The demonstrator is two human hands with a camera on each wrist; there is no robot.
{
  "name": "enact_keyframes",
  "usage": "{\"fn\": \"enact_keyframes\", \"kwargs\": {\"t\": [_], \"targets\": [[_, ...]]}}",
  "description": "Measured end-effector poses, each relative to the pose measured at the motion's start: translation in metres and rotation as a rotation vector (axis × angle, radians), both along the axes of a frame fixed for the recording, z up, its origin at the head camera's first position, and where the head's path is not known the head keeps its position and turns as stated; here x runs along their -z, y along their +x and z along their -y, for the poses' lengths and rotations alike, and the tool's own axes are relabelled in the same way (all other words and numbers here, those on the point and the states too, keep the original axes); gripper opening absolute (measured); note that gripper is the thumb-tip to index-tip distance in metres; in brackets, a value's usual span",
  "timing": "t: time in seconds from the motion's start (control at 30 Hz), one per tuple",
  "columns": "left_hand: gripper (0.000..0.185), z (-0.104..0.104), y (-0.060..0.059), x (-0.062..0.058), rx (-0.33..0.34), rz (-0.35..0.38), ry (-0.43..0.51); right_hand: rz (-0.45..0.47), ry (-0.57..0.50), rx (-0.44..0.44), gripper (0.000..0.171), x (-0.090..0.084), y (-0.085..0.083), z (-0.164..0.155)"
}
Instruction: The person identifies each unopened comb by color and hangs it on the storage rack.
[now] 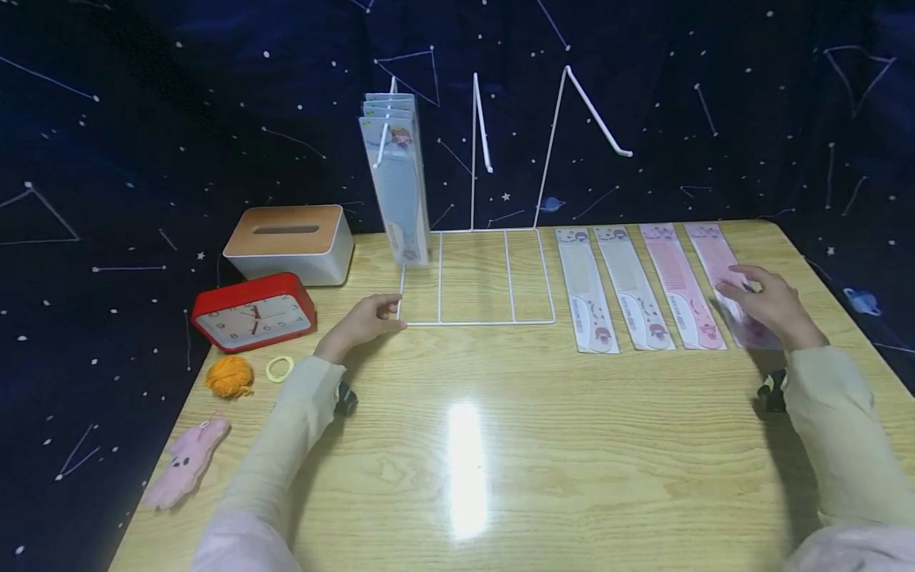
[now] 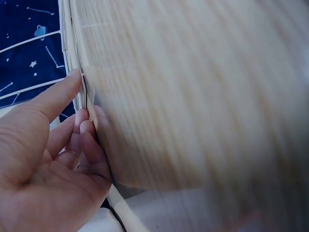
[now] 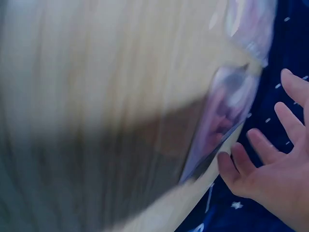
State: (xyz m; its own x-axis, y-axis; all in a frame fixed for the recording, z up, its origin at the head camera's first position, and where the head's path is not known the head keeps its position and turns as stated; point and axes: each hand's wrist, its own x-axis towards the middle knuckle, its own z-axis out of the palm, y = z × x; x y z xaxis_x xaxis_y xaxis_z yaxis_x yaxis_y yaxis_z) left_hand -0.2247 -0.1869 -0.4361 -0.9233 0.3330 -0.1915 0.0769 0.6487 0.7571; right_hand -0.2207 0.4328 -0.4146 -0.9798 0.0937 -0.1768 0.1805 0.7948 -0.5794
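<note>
4 packaged combs (image 1: 397,171) hang in a bunch on the leftmost hook of the white wire rack (image 1: 477,276), whose other 2 hooks are bare. Left of the rack stand a tissue box (image 1: 291,242) and a red clock (image 1: 253,312), with an orange yarn ball (image 1: 229,375), a yellow ring (image 1: 279,368) and a pink plush toy (image 1: 184,462) nearer the table (image 1: 500,445) edge. The left hand (image 1: 363,320) rests on the table at the front left corner of the rack's base, its fingers loosely curled against the wire and its thumb straight. Right of the rack, 4 more packaged combs lie flat in a row: 2 white, 2 pink. The right hand (image 1: 770,305) lies over the rightmost pink comb (image 1: 717,256), fingers (image 3: 263,145) spread and nearly straight, their tips at the packet's edge, gripping nothing.
</note>
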Motion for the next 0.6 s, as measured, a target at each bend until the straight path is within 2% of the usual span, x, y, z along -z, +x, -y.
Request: {"fn": "enact_keyframes", "kwargs": {"t": [0.1,0.23,0.6], "targets": [[0.059,0.0003,-0.0011,0.0004,0.0,0.001,0.0,0.06,0.046,-0.009,0.081,0.004,0.0,-0.0105],[0.059,0.0009,-0.0031,0.0021,-0.001,0.004,0.005,0.067,0.099,0.011,0.084,0.0093,0.0005,-0.0142],[0.06,0.0013,-0.0024,0.0027,0.001,0.007,0.003,0.02,0.034,0.103,0.072,0.0057,0.0048,-0.0116]]}}
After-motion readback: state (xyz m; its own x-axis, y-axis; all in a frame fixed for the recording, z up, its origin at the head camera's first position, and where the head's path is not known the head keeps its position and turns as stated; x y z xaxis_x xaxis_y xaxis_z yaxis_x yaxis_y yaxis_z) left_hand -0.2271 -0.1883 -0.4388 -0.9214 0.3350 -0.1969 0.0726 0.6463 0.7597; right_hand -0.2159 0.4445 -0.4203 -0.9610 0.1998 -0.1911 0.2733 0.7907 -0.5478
